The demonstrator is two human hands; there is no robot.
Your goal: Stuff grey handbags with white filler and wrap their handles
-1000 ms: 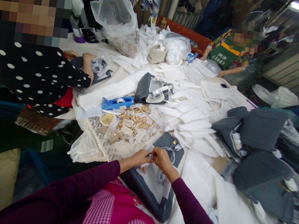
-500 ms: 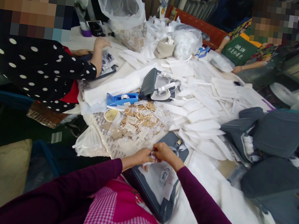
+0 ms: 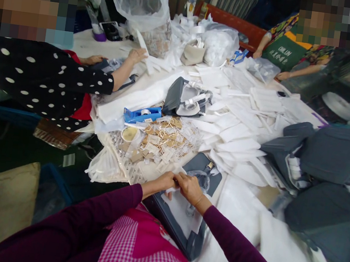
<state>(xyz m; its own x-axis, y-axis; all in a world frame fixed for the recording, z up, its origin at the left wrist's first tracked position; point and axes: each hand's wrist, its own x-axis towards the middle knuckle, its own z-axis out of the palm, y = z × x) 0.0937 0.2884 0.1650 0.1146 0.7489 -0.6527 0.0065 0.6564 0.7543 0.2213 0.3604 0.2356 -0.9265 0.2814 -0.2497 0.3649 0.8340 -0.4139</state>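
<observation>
A grey-blue bag (image 3: 194,247) lies in front of me at the table's edge, partly under my forearms. A white sheet (image 3: 180,213) rests on it, with clear plastic (image 3: 201,178) and a metal buckle (image 3: 210,165) towards its far end. My left hand (image 3: 164,181) and my right hand (image 3: 190,188) meet above the bag, fingers closed and pinched together. Whatever lies between them is mostly covered; only a whitish bit shows. Just beyond is a pile of tags with strings (image 3: 163,142).
A blue tape dispenser (image 3: 142,114) and another grey bag (image 3: 175,94) lie past the tags. White paper pieces (image 3: 237,148) spread across the middle. Grey bags (image 3: 336,152) are stacked at right. Co-workers stand left, one hand (image 3: 136,56) over the table, and far right (image 3: 280,54).
My hands have come closer together, the right one turning over the whitish bit. The left co-worker's hand has moved away from their bag and now holds a white strip.
</observation>
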